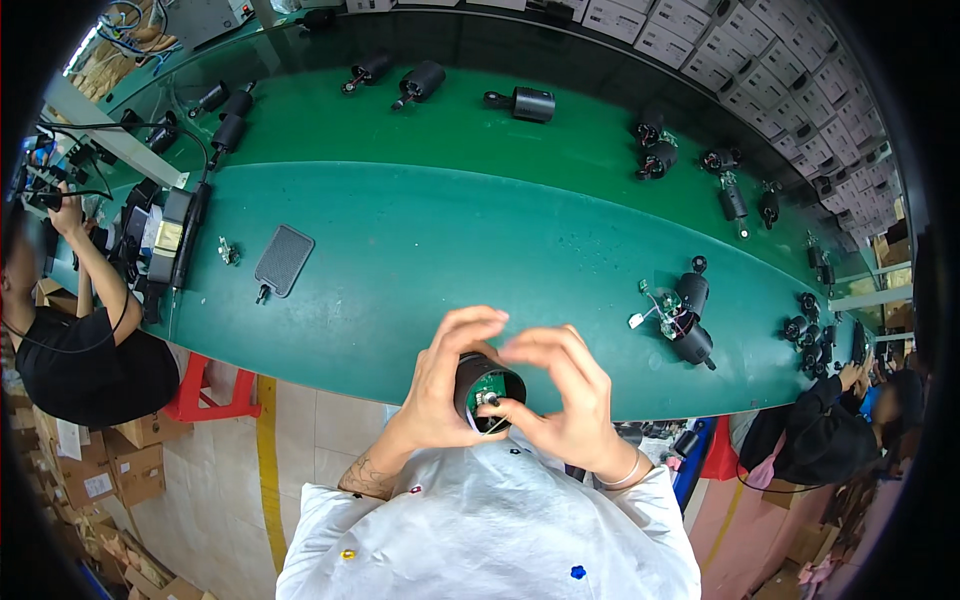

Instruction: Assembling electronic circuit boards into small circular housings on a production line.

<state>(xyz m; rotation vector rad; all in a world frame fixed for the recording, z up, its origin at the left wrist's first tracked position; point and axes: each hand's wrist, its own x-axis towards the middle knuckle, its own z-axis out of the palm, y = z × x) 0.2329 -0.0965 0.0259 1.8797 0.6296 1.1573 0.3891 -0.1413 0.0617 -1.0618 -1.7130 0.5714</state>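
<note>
Close to my body, over the table's near edge, my left hand (440,390) wraps round a black cylindrical housing (468,378). Its open end faces me and shows a green circuit board (488,388) inside, with a pale wire at the rim. My right hand (566,395) is curved at the housing's right side. Its thumb reaches into the opening by the board, while the fingers arch above, apart from the thumb. Whether the thumb and a finger grip any small part there, I cannot make out.
On the green table (400,260) lie a dark grey rectangular pad (285,262), a small circuit part (229,251) and an opened black device (690,310) with wires. Black cylinders (533,104) rest on the far green belt. People work at left (85,330) and right (825,430).
</note>
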